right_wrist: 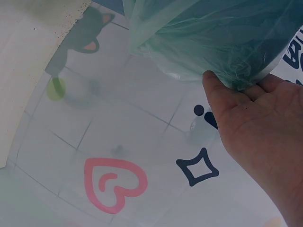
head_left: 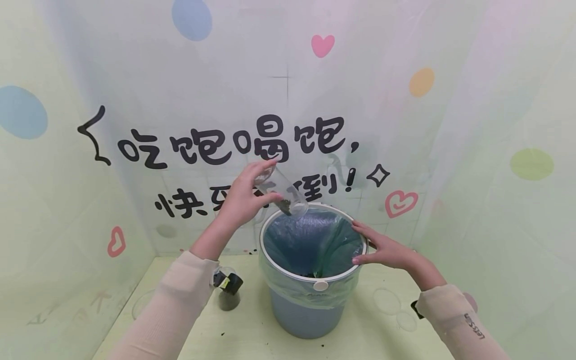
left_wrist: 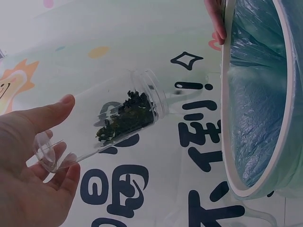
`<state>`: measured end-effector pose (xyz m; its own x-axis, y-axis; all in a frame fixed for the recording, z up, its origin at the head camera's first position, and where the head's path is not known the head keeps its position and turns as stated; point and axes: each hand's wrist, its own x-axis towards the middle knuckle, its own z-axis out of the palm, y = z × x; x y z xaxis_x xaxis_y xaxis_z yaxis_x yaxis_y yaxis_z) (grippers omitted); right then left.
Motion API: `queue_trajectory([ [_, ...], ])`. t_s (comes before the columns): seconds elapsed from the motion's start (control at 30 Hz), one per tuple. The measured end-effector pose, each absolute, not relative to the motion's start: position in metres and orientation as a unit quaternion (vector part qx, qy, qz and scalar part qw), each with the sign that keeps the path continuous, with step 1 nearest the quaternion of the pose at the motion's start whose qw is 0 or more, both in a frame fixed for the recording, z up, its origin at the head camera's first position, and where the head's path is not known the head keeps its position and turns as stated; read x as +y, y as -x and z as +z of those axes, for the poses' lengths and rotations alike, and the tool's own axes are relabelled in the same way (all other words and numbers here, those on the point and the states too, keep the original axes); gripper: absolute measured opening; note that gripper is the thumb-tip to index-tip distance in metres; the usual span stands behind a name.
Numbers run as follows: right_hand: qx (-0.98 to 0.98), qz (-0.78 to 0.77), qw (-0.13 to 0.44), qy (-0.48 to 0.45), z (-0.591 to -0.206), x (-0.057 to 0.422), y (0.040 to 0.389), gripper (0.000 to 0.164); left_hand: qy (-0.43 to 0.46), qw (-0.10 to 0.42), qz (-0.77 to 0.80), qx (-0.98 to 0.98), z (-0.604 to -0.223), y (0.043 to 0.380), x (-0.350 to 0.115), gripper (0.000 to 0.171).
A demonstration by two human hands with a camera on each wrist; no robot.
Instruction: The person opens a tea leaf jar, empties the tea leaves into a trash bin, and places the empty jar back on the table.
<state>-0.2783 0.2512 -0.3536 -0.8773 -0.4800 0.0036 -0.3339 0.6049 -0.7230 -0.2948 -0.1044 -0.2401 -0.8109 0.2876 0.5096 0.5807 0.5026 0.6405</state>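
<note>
My left hand [head_left: 245, 197] holds a clear jar [left_wrist: 125, 111] near its base, thumb on one side and fingers on the other. The jar is tilted, its mouth lowest and right over the left part of the bin's rim. Dark, leafy bits resembling tea leaves [left_wrist: 125, 118] lie along its lower side near the neck. My right hand [head_left: 382, 250] grips the white rim [head_left: 265, 252] of a blue trash can [head_left: 307, 315] on its right side. A translucent green bag [right_wrist: 189, 47] lines the can and folds over the rim. Some dark bits show at the bottom inside.
The can stands on a pale table [head_left: 243, 340] with a few dark crumbs on it. A small dark grey container [head_left: 229, 301] stands left of the can, partly covered by the left wrist camera [head_left: 228, 281]. Printed white sheeting [head_left: 243, 75] encloses the back and sides.
</note>
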Motion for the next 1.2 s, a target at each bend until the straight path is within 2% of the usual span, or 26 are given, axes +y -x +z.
queue_trajectory([
  [0.77, 0.894, -0.38, 0.093, 0.22, -0.356, 0.253, 0.279, 0.1, 0.262, 0.162, -0.431, -0.848, -0.24, 0.293, -0.102, 0.074],
  [0.97, 0.891, -0.385, 0.095, 0.222, -0.356, 0.253, 0.279, 0.1, 0.285, 0.17, -0.366, -0.869, -0.242, 0.291, -0.095, 0.076],
  [1.2, 0.89, -0.386, 0.096, 0.221, -0.356, 0.252, 0.28, 0.1, 0.299, 0.155, -0.38, -0.861, -0.241, 0.289, -0.093, 0.074],
])
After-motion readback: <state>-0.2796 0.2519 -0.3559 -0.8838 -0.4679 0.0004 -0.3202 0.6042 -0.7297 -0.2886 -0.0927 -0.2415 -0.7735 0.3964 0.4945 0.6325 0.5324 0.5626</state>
